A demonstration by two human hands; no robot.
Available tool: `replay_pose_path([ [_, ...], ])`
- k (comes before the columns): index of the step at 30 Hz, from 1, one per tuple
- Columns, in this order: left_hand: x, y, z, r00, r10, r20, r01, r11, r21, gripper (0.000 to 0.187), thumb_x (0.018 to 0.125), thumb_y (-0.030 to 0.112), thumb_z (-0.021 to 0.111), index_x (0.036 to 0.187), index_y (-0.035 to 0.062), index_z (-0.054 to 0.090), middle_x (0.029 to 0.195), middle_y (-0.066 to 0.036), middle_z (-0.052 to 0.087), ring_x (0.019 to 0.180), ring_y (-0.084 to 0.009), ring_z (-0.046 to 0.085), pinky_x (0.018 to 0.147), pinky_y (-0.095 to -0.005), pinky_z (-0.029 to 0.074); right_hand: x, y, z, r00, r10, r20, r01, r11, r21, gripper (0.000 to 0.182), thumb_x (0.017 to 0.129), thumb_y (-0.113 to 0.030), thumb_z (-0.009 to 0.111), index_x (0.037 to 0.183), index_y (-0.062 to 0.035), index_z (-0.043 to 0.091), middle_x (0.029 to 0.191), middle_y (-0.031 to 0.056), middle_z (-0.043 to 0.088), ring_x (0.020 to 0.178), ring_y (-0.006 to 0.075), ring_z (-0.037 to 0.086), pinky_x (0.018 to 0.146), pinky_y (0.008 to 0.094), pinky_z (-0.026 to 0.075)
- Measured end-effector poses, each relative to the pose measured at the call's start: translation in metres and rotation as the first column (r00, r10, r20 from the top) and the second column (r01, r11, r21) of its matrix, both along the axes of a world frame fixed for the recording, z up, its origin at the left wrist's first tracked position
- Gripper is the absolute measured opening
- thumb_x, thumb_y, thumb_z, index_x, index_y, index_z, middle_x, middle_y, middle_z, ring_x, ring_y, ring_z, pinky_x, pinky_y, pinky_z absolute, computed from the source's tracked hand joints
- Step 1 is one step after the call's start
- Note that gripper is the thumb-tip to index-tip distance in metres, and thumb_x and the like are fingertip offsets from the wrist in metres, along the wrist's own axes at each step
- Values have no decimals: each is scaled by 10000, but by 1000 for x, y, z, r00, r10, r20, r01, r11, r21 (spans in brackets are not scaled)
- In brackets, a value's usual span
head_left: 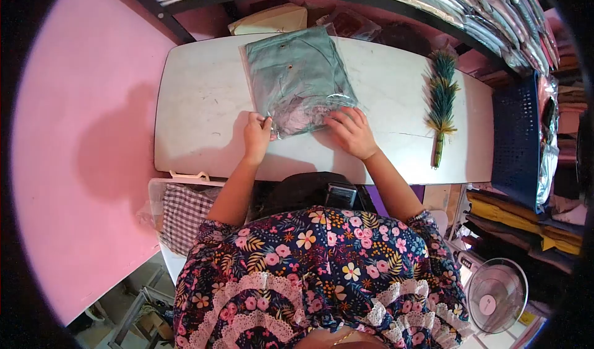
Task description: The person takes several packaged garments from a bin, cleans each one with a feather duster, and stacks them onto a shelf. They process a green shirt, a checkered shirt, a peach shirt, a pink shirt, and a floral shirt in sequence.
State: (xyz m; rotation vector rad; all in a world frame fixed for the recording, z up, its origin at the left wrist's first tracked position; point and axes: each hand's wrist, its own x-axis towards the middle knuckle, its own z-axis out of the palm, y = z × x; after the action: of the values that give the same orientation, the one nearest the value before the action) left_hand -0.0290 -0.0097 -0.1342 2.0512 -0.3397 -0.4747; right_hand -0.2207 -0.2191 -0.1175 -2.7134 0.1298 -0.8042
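Note:
A folded grey-green garment (309, 64) with small dark buttons lies inside a clear plastic bag (300, 117) on the white table. The lower part of the bag, nearest me, is loose and wrinkled beyond the cloth. My left hand (257, 137) is closed, pinching the bag's lower left corner between thumb and fingers. On the lower right edge of the bag rests my right hand (354, 132), its fingers stretched out and slightly apart over the plastic. The underside of the right thumb is hidden.
A feather duster (441, 95) lies at the table's right, beside a blue plastic basket (516, 142). Bagged garments fill the shelf (427, 15) above the far edge. The white table (204, 107) meets a pink wall at left. A fan (497, 294) stands lower right.

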Motion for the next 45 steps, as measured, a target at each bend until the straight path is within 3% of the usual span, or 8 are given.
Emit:
replay_pose_path([
  [2, 2, -6, 19, 1000, -14, -16, 15, 996, 84, 220, 828, 116, 644, 912, 5, 473, 780, -130, 589, 602, -214, 637, 528, -327, 518, 5, 2, -1, 991, -20, -129, -2, 986, -166, 487, 723, -211, 666, 1192, -177, 538, 1219, 29, 535, 1194, 218, 445, 1025, 467, 307],
  [4, 1, -5, 33, 580, -182, 794, -66, 961, 269, 251, 761, 100, 668, 955, 40, 519, 947, -100, 588, 908, -237, 608, 761, -395, 489, 7, -6, -9, 964, -113, -242, 58, 973, -223, 559, 722, -276, 665, 1250, -184, 505, 1300, 1, 466, 1253, 219, 369, 1050, 509, 257],
  [11, 47, 27, 12, 269, -726, 632, 564, 651, 508, 508, 668, 110, 640, 1169, 109, 552, 1190, -39, 551, 1123, -257, 497, 955, -400, 385, 1, -39, -34, 986, 14, -163, -14, 1000, -1, 487, 717, -210, 677, 1178, -159, 529, 1184, 2, 576, 1044, 183, 556, 1036, 501, 293],
  [25, 36, 19, 3, 509, -581, 635, 511, 798, 320, 392, 738, 118, 649, 1122, 121, 569, 1107, -106, 608, 1027, -278, 553, 933, -417, 379, -5, -56, -32, 996, -79, 36, 26, 666, 745, 337, 660, -60, 649, 994, -99, 632, 1025, 75, 622, 1021, 302, 553, 998, 402, 355],
  [30, 39, 5, -5, 605, -333, 723, 266, 941, 211, 269, 814, 111, 609, 1074, 81, 551, 801, -124, 639, 820, -310, 603, 729, -396, 461, 6, -55, -33, 956, -280, 87, 195, 829, 525, 268, 693, -46, 668, 954, -83, 624, 966, 89, 619, 888, 256, 550, 800, 392, 454],
  [36, 40, -13, 32, 855, -173, 490, 129, 984, 121, 404, 855, 146, 596, 1168, 53, 356, 637, -120, 581, 554, -261, 595, 516, -367, 459, 34, -37, 23, 898, -439, 6, 183, 387, 904, 376, 844, -20, 593, 1155, -96, 396, 731, 82, 627, 541, 108, 565, 449, 242, 453],
  [41, 51, -19, 60, 997, 10, 77, 11, 962, -272, 431, 878, 95, 556, 1186, 62, 257, 680, -119, 564, 448, -192, 554, 404, -307, 424, 47, -29, 77, 901, -380, 210, -164, 150, 975, 295, 898, 25, 454, 1161, -92, 387, 934, 101, 571, 717, 148, 621, 647, 264, 528],
  [45, 56, -21, 118, 994, 89, -69, -111, 889, -444, 406, 909, 80, 503, 1191, 82, 210, 840, -152, 542, 467, -193, 571, 387, -269, 422, 49, -44, 101, 964, 27, 264, -175, 812, 557, 236, 821, 61, 504, 1006, -61, 584, 1026, 142, 542, 1065, 298, 503, 903, 371, 417],
])
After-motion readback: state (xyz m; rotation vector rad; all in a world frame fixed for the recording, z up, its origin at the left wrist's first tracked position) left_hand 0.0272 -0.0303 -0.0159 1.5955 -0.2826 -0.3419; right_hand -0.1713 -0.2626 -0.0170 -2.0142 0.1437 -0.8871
